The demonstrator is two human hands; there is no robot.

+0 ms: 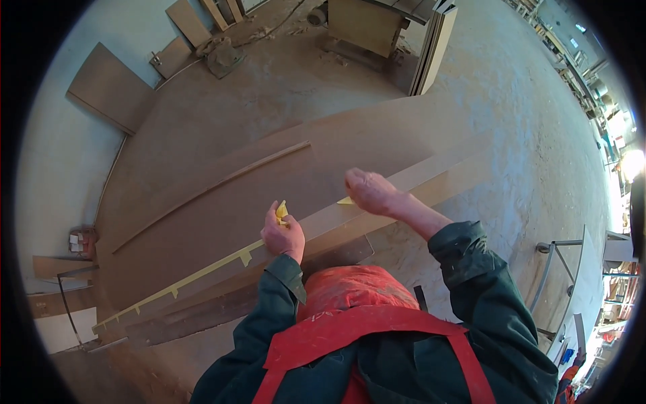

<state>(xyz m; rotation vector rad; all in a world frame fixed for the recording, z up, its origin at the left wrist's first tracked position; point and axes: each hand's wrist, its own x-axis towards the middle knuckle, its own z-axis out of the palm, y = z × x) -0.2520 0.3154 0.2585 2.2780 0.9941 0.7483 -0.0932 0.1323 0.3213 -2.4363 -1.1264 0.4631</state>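
Pinching a crumpled bit of yellow tape [281, 212], the left hand [283, 236] rests on the brown board's [222, 215] taped edge, fingers curled shut. Further right, the right hand [370, 192] presses closed fingers on the tape strip [202, 273] end.

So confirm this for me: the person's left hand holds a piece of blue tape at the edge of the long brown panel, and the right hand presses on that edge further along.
Not quite. The head view shows the tape in the left hand is yellow, not blue. The rest stands: that hand is at the edge of the long brown panel, and the right hand presses on that edge further along.
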